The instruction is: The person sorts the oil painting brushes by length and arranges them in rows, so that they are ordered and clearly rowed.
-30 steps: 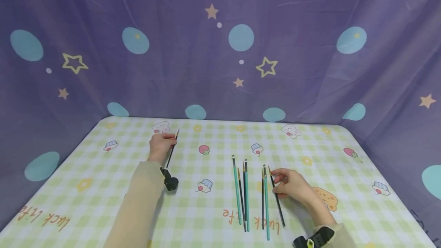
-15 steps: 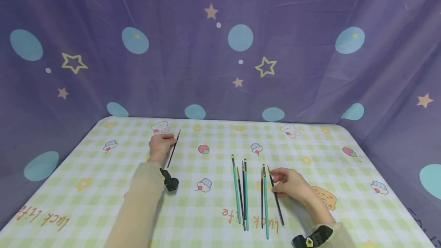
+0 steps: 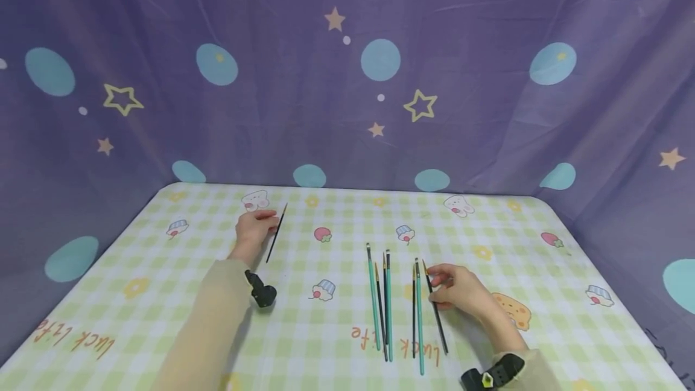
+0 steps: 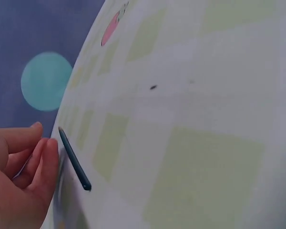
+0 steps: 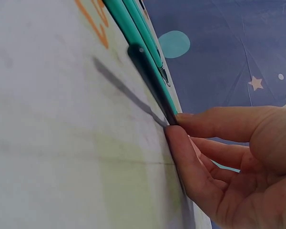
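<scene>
At the table's far left lies a thin dark paintbrush (image 3: 276,235). My left hand (image 3: 254,231) is right beside it, thumb and fingertips slightly apart; in the left wrist view the paintbrush (image 4: 75,160) lies just past the fingertips (image 4: 50,145), with nothing pinched between them. On the right, my right hand (image 3: 460,289) pinches another dark-handled paintbrush (image 3: 437,315) between thumb and finger. The right wrist view shows that handle (image 5: 150,78) raised a little above the cloth, casting a shadow. To its left lie a teal paintbrush (image 3: 420,330) and a black paintbrush (image 3: 414,318).
A second group of teal and black paintbrushes (image 3: 388,312) lies left of that pair, side by side. The checked tablecloth (image 3: 315,349) carries printed cakes and strawberries. A purple curtain (image 3: 282,107) stands behind the table's far edge.
The far-left paintbrush has shifted slightly to the right, and my left fingers have come away from it. My right hand keeps its hold on its paintbrush, nearly still.
</scene>
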Demonstrator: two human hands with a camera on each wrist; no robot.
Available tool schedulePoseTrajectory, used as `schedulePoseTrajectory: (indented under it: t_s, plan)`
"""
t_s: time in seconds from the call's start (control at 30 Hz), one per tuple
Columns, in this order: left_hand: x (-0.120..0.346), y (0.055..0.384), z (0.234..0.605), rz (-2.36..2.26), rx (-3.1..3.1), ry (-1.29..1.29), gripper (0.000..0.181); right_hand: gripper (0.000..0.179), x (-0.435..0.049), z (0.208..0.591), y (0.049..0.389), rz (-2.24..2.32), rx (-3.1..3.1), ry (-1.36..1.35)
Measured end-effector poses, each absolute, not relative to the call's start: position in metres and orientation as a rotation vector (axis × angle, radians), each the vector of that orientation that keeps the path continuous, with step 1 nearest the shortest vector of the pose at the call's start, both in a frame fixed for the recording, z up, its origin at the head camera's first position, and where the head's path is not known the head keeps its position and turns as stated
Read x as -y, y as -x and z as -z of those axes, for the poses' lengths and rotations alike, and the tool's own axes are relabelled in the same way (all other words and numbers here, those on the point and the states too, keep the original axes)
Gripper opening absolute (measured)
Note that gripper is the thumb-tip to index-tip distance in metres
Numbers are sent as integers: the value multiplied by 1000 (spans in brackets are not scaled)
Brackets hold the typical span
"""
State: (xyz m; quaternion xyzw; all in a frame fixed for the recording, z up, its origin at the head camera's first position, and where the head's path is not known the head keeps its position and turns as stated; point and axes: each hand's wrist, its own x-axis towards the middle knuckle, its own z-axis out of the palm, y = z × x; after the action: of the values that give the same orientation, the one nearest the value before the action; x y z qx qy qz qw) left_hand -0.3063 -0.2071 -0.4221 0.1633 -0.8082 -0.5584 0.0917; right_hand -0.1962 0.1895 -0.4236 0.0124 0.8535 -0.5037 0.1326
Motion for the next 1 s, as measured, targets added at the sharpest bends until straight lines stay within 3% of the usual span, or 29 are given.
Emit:
schedulePoseTrajectory:
  t_s: [1.0]
  plan:
    - [118,252,408,2175,2434,-216,31,53,-189,421,194,1488,-2446,-44]
